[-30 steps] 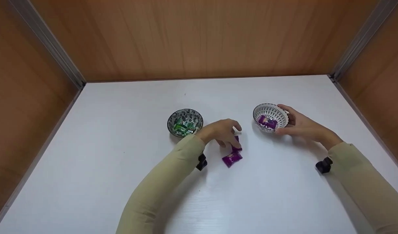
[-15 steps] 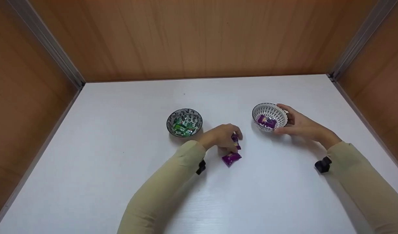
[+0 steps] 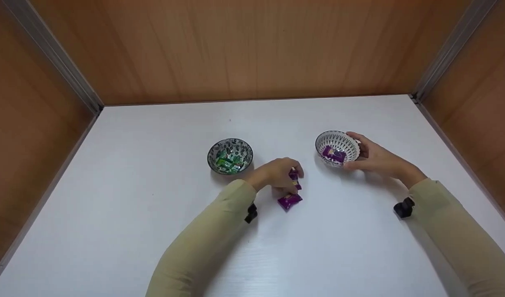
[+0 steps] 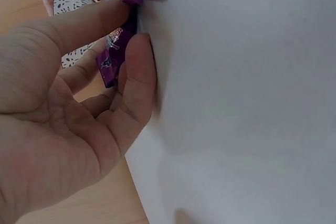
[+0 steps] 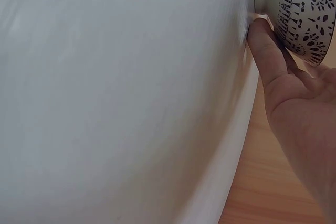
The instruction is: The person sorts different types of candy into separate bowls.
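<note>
So the left hand has its thumb and fingers pinched on a small, shiny purple candy packet, roughly rectangular with a bit of gold printing, down at the white counter between the two bowls. Looks light as anything, and the wrapper's probably thin, crinkly and a bit slick, likely with a firm lump inside. Pinching across the filled middle seems the safest bet; grabbing just a flat end would probably let it swing or slip. A second purple packet lies on the counter right by the thumb, so a sloppy pinch could nudge it. Meanwhile the right hand grips a round white bowl with dark dashes inside, thumb and fingers wrapped on its right side, with purple candy sitting in it. That one's probably glazed ceramic: stiff, smooth, heavier than any candy and chippable, so a spread hold low on the outer wall beats pinching the rim. Off to the left there's a dark-rimmed round bowl with a black-and-white pattern holding green-wrapped candies, and neither hand grips it.
</note>
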The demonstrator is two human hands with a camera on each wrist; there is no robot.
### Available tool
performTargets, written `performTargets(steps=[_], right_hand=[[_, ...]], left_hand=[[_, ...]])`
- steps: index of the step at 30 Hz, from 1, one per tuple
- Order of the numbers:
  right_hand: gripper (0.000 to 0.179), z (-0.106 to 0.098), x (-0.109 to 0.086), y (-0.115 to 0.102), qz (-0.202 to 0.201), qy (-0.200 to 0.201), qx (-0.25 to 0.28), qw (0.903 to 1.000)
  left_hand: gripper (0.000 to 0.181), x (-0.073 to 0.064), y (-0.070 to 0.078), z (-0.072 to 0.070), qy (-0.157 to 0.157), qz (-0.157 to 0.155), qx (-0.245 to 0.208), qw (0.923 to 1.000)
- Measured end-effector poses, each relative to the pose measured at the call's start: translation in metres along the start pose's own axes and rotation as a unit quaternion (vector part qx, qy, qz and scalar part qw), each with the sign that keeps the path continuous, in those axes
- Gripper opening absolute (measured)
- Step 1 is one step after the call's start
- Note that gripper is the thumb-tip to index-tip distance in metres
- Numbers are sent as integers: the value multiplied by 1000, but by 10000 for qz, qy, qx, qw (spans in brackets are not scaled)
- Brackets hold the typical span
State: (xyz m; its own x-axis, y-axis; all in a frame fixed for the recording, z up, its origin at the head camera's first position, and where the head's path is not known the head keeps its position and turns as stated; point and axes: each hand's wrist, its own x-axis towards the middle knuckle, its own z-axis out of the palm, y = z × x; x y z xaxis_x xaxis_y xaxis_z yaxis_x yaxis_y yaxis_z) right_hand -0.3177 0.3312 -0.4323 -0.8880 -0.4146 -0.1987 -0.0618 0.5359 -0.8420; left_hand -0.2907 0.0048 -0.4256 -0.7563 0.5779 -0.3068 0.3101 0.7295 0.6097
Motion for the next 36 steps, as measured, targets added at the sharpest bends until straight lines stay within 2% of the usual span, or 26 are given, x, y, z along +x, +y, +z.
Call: performTargets(steps=[5, 11, 16, 21, 28, 36], right_hand=[[104, 1, 2, 0, -17, -39, 18, 10000], [105, 1, 2, 3, 33, -3, -63, 10000], [105, 3, 3, 0, 63, -12, -54, 10000], [108, 6, 6, -3, 34, -106, -33, 9999], [104, 3, 5, -2, -66, -94, 25, 9999], [106, 0, 1, -1, -55, -64, -16, 10000]], left_hand=[[41, -2, -2, 1, 124, 18, 63, 9999], [41, 1, -1, 2, 135, 191, 407, 9989], [41, -1, -3, 1, 165, 332, 464, 9982], [40, -5, -7, 0, 220, 224, 267, 9991], [38, -7, -5, -5, 328, 385, 207, 9985], [39, -4, -2, -5, 310, 459, 160, 9983]])
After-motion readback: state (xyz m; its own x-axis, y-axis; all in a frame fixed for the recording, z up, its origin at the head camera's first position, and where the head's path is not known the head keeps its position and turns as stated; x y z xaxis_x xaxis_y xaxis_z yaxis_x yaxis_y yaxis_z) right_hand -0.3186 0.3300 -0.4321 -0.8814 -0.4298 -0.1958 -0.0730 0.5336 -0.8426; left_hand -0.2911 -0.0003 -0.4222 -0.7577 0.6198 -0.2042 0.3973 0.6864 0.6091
